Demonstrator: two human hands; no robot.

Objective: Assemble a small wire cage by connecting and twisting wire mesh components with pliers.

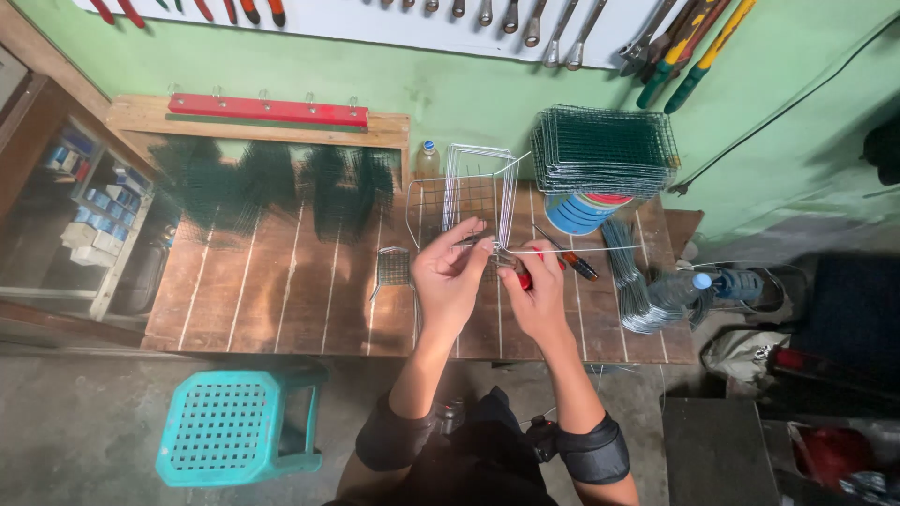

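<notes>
Head view: your left hand (450, 272) pinches the thin straight wire (581, 250), which runs rightward across the worktop (281, 281); your right hand (534, 298) grips red-handled pliers (521, 276) just beside it.

Small blue-white boxes (94, 201) stacked in left cabinet; bottle label (741, 284) blue.

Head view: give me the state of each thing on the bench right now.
Left hand: pinching the wire basket's edge.
Right hand: gripping red-handled pliers.
Wire basket: upright, partly built.
Mesh panels: stacked on the blue tub.
Screwdriver: lying flat, untouched.
Water bottle: capped, on its side.
Wire rods: loose bundle.
</notes>
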